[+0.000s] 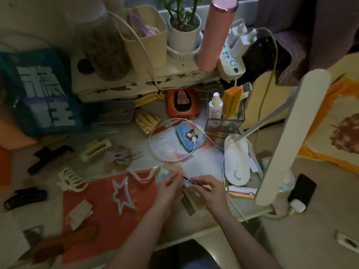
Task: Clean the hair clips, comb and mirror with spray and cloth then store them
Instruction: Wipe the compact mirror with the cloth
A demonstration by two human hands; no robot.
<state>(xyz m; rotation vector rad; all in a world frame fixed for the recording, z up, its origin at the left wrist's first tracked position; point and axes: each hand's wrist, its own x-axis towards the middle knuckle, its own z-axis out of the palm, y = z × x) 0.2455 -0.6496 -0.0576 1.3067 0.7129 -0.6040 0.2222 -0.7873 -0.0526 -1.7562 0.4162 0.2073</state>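
Head view: slim hair clip (186, 178) lies left-right; left hand (167, 186), right hand (208, 188) fingers pinch ends.

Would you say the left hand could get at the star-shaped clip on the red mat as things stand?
Probably yes, once freed: the star-shaped clip lies uncovered on the red mat beside the left hand, but that hand is pinching a small dark clip with the right hand.

Star clip (122, 193) lies left of the hands, spray bottle (215, 105) behind.
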